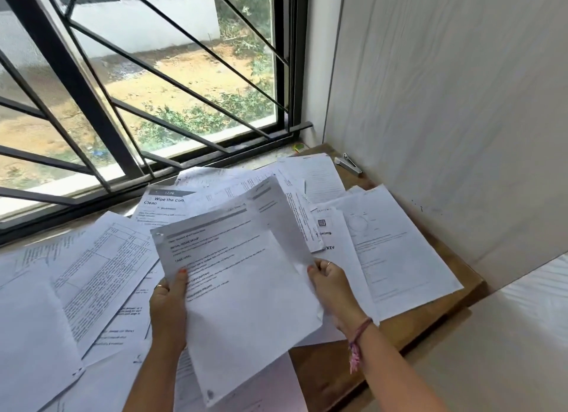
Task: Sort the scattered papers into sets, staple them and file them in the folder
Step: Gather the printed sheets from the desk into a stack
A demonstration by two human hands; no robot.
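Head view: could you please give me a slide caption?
Both hands, left and right, hold papers above a paper-strewn table; stapler by the wall.

The held sheets [246, 276] hide both hands' fingers, and the scattered papers [40, 313] run off the left edge.

Looking forward and down from head height, close over the desk [384, 344], facing the barred window [138, 82].

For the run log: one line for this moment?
left hand grips held sheets | right hand grips same | stapler untouched | folder unseen
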